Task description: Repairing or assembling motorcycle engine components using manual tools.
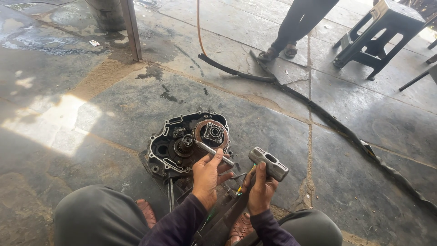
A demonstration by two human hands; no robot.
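The left hand (207, 175) steadies a metal rod (215, 153) against the open engine case (182, 143); the right hand (261, 191) grips a hammer (269, 164), raised beside it.

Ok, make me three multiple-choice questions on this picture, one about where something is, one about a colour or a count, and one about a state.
1. Where does the engine case lie?
A. on the stone floor in front of the person's knees
B. on the dark stool
C. on a workbench

2. How many sandalled feet of the other person show at the top?
A. none
B. two
C. four

3. What is the right hand doing?
A. resting flat on the floor
B. gripping a hammer with its head raised
C. hanging empty

Answers:
1 A, the case sits on the slabs just ahead of the knees.
2 B, a pair of feet stands near the stool.
3 B, the fingers wrap the handle while the left hand holds a metal rod against the case.
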